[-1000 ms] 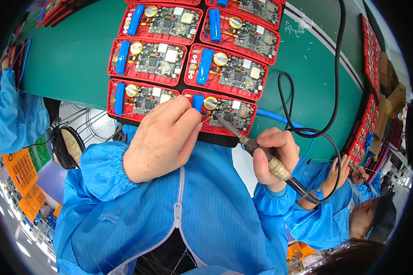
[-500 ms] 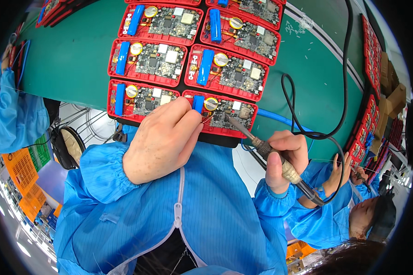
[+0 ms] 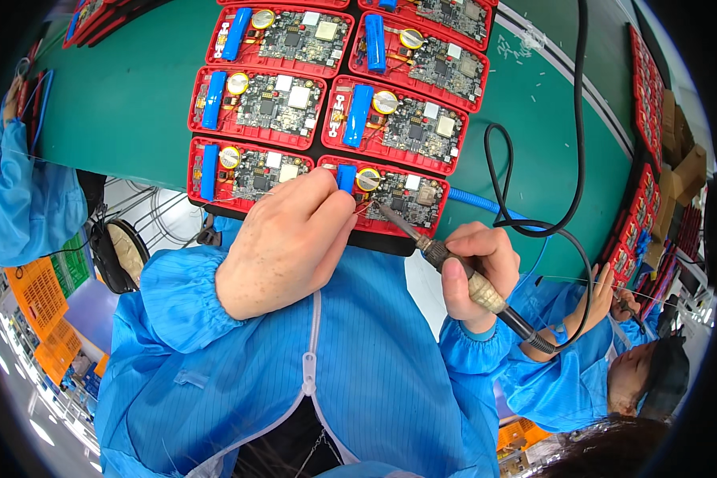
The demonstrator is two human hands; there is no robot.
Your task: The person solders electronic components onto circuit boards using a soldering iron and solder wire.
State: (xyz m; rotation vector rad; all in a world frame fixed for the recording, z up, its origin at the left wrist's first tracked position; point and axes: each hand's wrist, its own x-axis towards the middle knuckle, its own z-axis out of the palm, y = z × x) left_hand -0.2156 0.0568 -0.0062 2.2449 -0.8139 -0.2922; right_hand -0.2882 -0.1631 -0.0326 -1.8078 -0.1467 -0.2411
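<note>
My right hand (image 3: 479, 275) is closed round a soldering iron (image 3: 486, 292), its tip slanting up and left onto the circuit board (image 3: 406, 197) in the nearest right red case (image 3: 432, 227). Beside that tip, my left hand (image 3: 291, 243) is pinched over the case's left part, at fine reddish wires (image 3: 366, 207). A thin silvery wire comes out from under this hand on the left and seems to run through the fingers, which hide the pinch itself. The same case has a blue cylindrical battery (image 3: 346, 178), partly covered, and a round coin cell (image 3: 367, 179).
Several similar open red cases (image 3: 255, 107) lie in two columns ahead on the green table (image 3: 127, 103). A black cable (image 3: 577, 159) loops at right, near a blue coiled hose (image 3: 478, 201). Co-workers in blue sit at left (image 3: 36, 191) and right (image 3: 558, 378).
The soldering iron and my right hand have shifted a little left, bringing the tip closer to my left fingertips. The black cable has swung left. My left hand has barely moved.
</note>
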